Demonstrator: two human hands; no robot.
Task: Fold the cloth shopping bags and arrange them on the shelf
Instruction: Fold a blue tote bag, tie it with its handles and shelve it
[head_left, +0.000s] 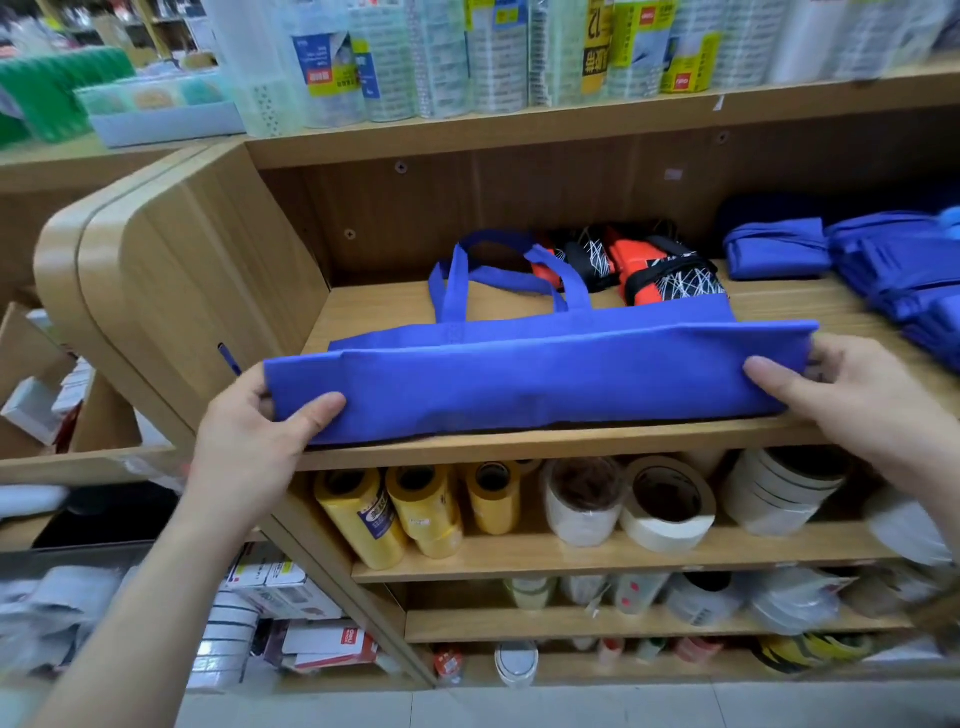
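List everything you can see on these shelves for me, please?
blue bag: one, blue, partly folded, front of the middle shelf
folded bags: several, blue, piled at right on that shelf
patterned bags: count unclear, orange and black, behind the blue bag
shelf: one, wooden, middle board
yellow rolls: three, yellow, shelf below
tape rolls: several, white, beside the yellow rolls
left hand: grips the bag's left end
right hand: grips its right end

Blue non-woven cloth shopping bag (545, 374), folded lengthwise: 1. Orange-and-black patterned folded bags (636, 260): 2. Yellow cylindrical tape rolls (423, 512): 3.
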